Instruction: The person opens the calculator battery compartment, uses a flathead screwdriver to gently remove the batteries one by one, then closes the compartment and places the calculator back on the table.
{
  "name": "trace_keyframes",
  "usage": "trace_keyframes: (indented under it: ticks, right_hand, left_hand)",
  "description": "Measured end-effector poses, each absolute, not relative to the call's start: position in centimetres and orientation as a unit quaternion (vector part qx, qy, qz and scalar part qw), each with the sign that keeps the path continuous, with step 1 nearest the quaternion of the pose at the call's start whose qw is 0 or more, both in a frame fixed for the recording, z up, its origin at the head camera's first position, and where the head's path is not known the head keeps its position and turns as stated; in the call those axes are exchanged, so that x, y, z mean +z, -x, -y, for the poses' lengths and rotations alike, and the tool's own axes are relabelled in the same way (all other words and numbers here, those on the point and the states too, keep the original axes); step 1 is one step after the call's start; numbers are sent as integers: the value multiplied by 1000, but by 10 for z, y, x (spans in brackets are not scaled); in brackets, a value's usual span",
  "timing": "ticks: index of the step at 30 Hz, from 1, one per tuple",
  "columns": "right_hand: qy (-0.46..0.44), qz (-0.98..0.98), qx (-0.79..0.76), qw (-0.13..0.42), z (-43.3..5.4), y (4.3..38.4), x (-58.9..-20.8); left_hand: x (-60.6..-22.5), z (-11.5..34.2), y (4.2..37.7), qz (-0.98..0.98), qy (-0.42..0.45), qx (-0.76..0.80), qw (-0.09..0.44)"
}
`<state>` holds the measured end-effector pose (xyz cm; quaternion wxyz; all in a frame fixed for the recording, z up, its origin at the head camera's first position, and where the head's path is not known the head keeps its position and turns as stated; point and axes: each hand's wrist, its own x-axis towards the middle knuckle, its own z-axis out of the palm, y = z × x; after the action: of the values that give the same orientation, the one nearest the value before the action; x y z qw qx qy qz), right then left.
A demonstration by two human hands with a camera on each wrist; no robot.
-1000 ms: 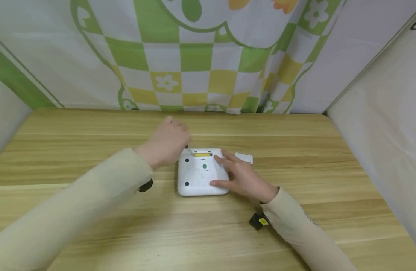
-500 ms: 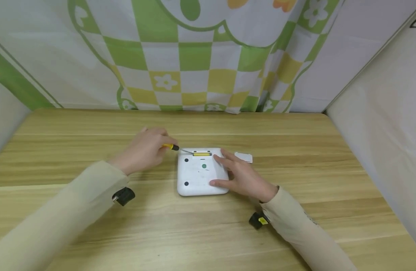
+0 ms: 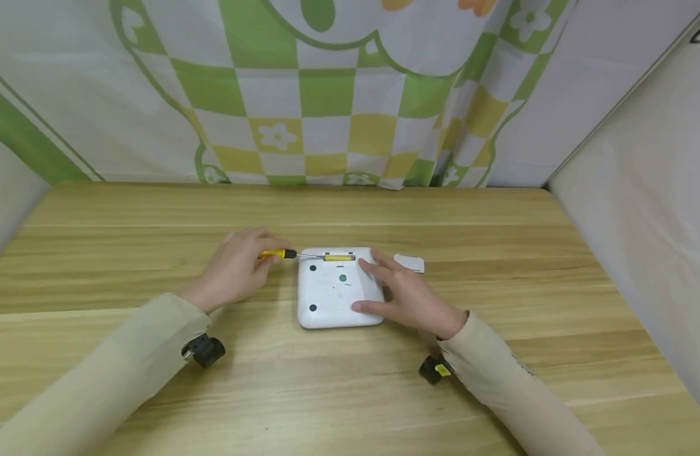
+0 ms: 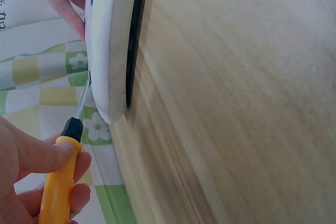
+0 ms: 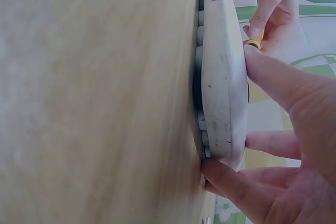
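Screwdriver (image 3: 290, 254) with yellow handle is held by the left hand (image 3: 230, 269), whose thumb and fingers are closed around the handle, just behind its black collar. The thin shaft goes out past the fingertips towards a white device (image 3: 330, 294), which lies on the wooden table (image 3: 498, 244) with its feet side up. The shaft reaches the left end of a narrow slot, where a yellow battery (image 3: 339, 258) sits. The right hand (image 3: 412, 301) is spread at the right side of the device; thumb and one finger rest on the upper face, and another finger touches the edge near the table. Just beside this hand there is a small white cover (image 3: 409, 263), partly behind the fingers.

Whether the tip touches the battery, I cannot tell; it is too small from the head view, and from the left wrist it disappears at the edge of the face. The lower end of the handle is cut off there. The battery appears only in the head view. The right wrist view shows something more: a row of grey pieces (image 5: 200, 35) under the device, between it and the table. From that side, only a bit of yellow handle shows beyond the right thumb.
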<state>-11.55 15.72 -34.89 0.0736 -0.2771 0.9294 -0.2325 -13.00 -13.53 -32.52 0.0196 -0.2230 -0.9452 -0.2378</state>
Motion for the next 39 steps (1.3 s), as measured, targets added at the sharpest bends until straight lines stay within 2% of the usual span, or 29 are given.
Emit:
trace_keyframes:
  ticks: [39]
  right_hand:
    - [279,-930,-225,77,-157,115,-348]
  left_hand:
    - [-330,134,126,941,198,-274,15]
